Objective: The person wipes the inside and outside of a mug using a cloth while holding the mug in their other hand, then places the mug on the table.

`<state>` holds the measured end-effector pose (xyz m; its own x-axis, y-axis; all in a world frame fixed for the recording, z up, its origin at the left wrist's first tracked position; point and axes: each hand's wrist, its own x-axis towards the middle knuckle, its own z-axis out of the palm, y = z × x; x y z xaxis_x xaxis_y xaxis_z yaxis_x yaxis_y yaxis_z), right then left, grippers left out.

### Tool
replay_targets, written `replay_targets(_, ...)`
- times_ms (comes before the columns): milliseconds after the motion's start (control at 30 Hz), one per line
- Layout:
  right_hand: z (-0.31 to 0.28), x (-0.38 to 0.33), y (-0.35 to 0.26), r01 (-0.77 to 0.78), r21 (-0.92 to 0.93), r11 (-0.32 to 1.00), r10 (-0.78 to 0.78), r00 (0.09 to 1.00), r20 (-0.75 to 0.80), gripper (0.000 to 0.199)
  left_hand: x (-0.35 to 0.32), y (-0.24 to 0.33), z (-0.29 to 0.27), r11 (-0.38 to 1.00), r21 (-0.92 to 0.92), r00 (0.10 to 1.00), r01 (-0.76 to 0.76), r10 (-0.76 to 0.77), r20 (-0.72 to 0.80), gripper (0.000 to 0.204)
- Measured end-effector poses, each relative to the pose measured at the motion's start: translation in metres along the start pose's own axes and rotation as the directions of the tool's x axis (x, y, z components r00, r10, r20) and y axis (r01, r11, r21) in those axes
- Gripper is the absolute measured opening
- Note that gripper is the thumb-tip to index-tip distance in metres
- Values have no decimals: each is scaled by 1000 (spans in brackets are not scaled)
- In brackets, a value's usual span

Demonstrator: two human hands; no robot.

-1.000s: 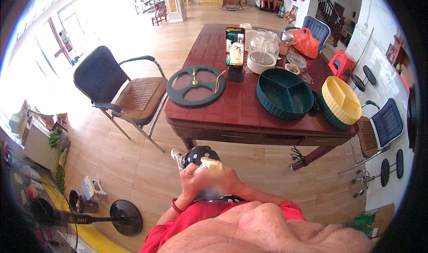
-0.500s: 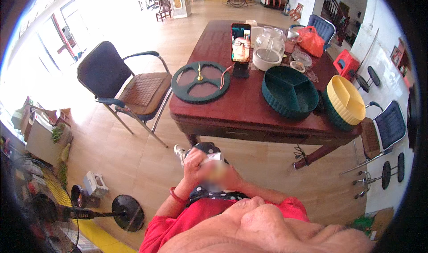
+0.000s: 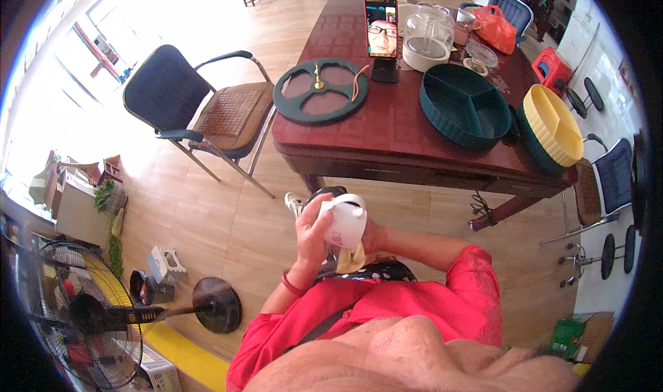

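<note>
Just short of the dark red table, our left hand grips a white mug, tilted, handle toward the table. Our right hand is beside it, partly hidden, so we can't tell its grip; a yellowish piece shows just below the mug, its material unclear

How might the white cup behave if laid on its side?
The white cup may roll on its curved wall until the looped handle stops it. Its smooth surface could be slippery and suggests breakable ceramic.
</note>
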<state>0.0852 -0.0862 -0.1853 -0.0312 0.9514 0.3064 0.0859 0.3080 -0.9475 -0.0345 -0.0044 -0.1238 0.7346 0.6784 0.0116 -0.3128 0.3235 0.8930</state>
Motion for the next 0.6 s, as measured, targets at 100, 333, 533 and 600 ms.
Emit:
replay_targets(100, -7, 8, -32, 207, -541, 816, -276, 960, -50, 55, 2, 7, 4, 992, -110, 998, -66, 65, -16, 50)
replay_targets(333, 60, 24, -95, 136, 417, 899, 145, 806, -574, 17, 15, 6, -3, 876, 142, 887, -461, 449, 110, 84)
replay_targets(533, 13, 18, -33, 398, -564, 724, -463, 886, 30, 42, -4, 2, -13, 930, 336, 987, -145, 161, -19, 73)
replay_targets(600, 5, 12, -28, 365, -692, 622, -470, 882, 42, 42, -4, 4, -11, 938, 298, 982, -179, 188, -2, 73)
